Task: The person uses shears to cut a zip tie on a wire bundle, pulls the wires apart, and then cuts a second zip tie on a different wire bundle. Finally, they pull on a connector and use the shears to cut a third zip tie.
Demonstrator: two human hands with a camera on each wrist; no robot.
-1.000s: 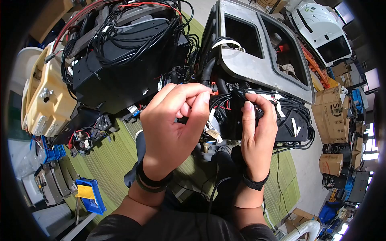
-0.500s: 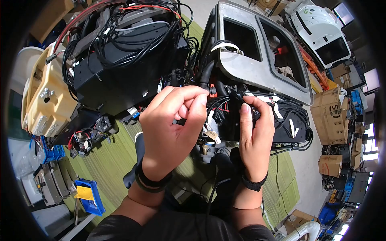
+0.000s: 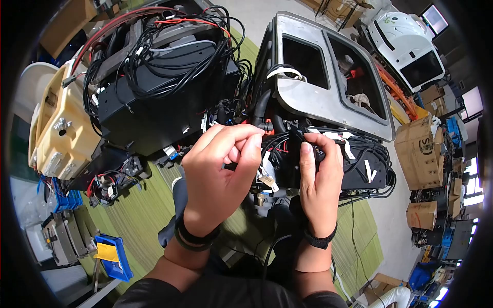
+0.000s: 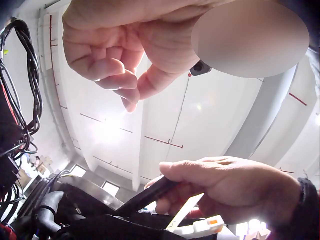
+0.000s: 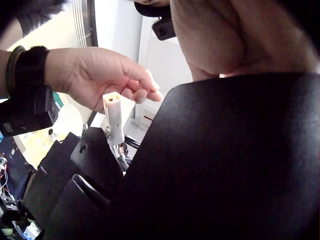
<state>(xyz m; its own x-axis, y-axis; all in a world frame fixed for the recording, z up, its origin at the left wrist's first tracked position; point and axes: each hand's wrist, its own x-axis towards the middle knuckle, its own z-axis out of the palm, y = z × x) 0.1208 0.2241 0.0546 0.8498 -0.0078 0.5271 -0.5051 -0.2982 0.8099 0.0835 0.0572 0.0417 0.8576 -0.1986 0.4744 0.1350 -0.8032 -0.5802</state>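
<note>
In the head view my left hand point(image 3: 218, 177) hovers left of the wiring, its fingers curled and the thumb tip meeting the index finger. Nothing shows between those fingertips in the left wrist view. My right hand point(image 3: 321, 190) is over the bundle of black cables point(image 3: 277, 146), thumb and fingers pinching a long, dark strip-like piece point(image 4: 150, 196). Below that hand in the left wrist view lies a white plastic connector point(image 4: 200, 228) with an orange insert. A large black panel point(image 5: 225, 155) hides much of the right hand's work in its wrist view.
A grey metal window frame point(image 3: 308, 95) stands behind the wiring. To the left is a black box point(image 3: 149, 115) topped with coiled cables, beside a yellowish tank point(image 3: 61, 138). A blue bin point(image 3: 120, 262) sits low on the left; cardboard boxes point(image 3: 418, 149) line the right.
The head view has tilted, so the surroundings sit slightly lower in the picture. The right hand appears a little lower and further left; both hands keep nearly the same pose.
</note>
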